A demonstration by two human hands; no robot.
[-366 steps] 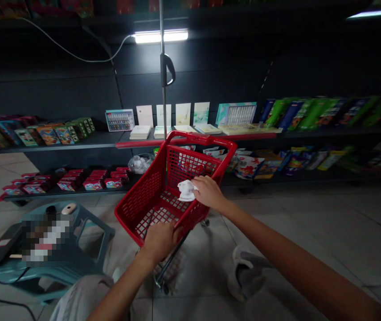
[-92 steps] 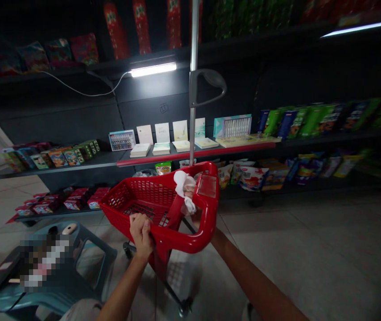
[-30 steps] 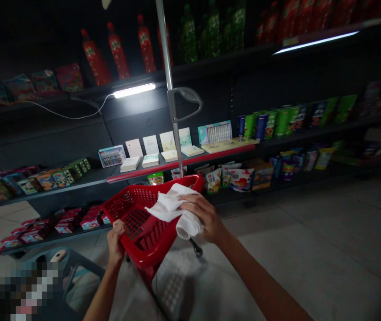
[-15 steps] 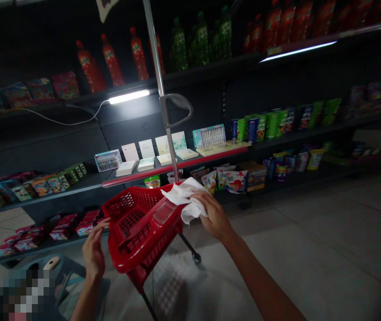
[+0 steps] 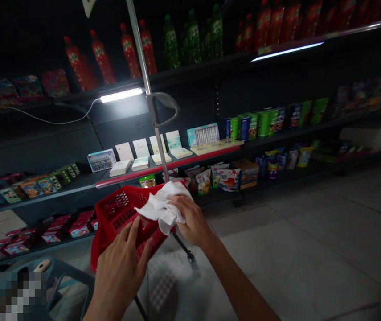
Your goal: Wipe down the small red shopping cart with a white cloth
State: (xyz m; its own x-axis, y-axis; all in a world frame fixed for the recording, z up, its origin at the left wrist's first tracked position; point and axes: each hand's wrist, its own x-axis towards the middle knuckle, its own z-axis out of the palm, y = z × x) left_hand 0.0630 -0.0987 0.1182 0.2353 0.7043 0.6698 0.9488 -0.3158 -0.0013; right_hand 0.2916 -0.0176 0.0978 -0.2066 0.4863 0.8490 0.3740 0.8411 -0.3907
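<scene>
A red plastic shopping basket (image 5: 118,214) on a wheeled frame is tilted up in front of me. My right hand (image 5: 192,220) is closed on a white cloth (image 5: 161,207) and presses it against the basket's upper right rim. My left hand (image 5: 120,267) lies with fingers spread flat against the basket's near side, holding nothing. A metal pole with a grey handle (image 5: 158,109) rises from behind the basket.
Dark store shelves (image 5: 183,158) run across the back with boxes, notebooks, snack bags and bottles. A blue plastic stool (image 5: 56,276) stands at lower left. Tiled floor (image 5: 293,249) stretches to the right. A lit tube lamp (image 5: 120,94) hangs under a shelf.
My left hand moved from the basket's left edge onto its near side, fingers spread. The basket tipped further toward me. My right hand with the cloth slid left along the rim.
</scene>
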